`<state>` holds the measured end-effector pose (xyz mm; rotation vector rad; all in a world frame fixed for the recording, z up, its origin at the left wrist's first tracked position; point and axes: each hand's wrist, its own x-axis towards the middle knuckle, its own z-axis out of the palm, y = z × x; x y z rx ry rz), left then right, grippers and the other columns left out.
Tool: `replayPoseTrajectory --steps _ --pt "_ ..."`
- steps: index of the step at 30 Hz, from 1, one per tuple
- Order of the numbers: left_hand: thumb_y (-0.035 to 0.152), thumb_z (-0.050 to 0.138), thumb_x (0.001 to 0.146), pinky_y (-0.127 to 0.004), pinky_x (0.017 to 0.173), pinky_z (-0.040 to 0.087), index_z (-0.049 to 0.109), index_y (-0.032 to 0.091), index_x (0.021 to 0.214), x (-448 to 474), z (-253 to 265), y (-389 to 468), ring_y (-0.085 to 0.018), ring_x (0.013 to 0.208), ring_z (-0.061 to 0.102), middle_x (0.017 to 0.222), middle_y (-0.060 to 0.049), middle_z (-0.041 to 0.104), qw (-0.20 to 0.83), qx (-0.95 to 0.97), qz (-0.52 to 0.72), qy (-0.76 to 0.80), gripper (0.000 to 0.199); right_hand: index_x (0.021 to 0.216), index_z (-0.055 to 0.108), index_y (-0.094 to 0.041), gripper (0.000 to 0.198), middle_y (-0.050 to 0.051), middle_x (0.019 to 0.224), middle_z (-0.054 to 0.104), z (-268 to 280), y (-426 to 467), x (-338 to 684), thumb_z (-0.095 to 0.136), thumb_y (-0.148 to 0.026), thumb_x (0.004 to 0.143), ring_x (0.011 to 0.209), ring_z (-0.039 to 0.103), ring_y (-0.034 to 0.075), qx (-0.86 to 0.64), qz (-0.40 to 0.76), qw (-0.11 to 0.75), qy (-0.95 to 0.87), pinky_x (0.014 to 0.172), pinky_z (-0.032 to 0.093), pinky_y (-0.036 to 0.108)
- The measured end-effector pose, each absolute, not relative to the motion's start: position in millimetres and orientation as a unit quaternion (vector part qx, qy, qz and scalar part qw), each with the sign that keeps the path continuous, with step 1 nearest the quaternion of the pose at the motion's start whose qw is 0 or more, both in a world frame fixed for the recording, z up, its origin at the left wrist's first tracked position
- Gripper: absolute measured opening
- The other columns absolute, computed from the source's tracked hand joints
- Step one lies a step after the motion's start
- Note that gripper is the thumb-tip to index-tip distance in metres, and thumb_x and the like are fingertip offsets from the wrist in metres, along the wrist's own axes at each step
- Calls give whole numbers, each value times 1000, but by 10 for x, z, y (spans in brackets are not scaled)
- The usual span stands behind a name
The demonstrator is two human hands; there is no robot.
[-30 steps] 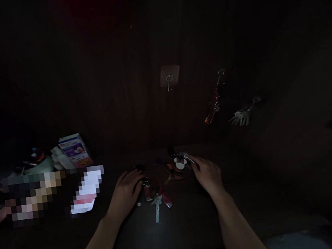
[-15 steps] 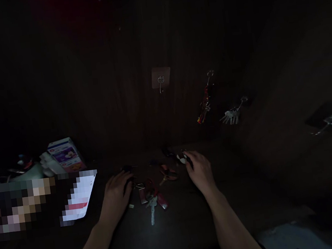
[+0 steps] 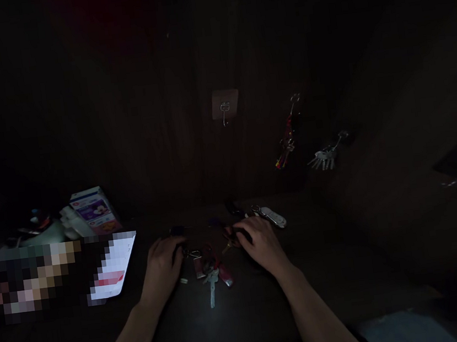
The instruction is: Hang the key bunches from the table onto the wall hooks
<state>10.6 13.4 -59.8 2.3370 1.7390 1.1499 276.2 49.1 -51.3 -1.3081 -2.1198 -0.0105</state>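
Very dim, corners nearly black

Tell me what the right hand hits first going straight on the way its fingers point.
Probably the reddish-brown strap, just ahead of the right hand. They may be touching; the picture is too dim to settle contact or depth.

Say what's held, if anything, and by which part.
Cannot tell: left grip is beside the key bunch, right grip at the reddish strap; any hold is unclear.

The hands (image 3: 261,242) flank a bunch of keys (image 3: 212,290) on a dark surface (image 3: 227,329)
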Motion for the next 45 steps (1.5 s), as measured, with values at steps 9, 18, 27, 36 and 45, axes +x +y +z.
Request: replayPoseTrajectory --steps 9,18,27,36,45 --pt "16 42 86 -48 97 38 60 23 98 213 -554 102 -21 93 63 95 -3 70 8 757 383 529 23 88 60 -23 17 5 98 63 -480 476 2644 43 -22 90 97 57 21 -489 62 333 -804 86 41 39" --pt "27 51 87 -47 101 36 57 24 110 363 -490 29 -20 101 60 105 -5 68 32 794 390 466 24 92 60 -24 19 2 84 59 -344 269 2377 41 -24 93 79 58 15 -333 197 388 -837 74 46 28" --pt "32 56 86 -42 91 42 62 23 94 410 -510 30 -20 95 61 95 -5 68 93 797 404 439 14 83 61 -23 9 3 87 59 -419 278 2250 53 -25 86 84 59 15 -321 222 415 -822 76 47 28" --pt "34 59 83 -39 87 43 63 23 87 434 -466 6 -20 86 61 85 -3 68 114 798 389 446 13 84 60 -23 11 -1 80 65 -405 253 2231 51 -30 87 76 61 14 -362 293 376 -801 69 44 25" --pt "35 47 89 -34 75 46 61 21 75 381 -494 9 -19 76 61 74 -2 65 73 731 436 519 24 94 63 -22 22 -4 69 63 -332 265 2342 67 -32 75 68 60 13 -346 543 393 -656 68 45 25"
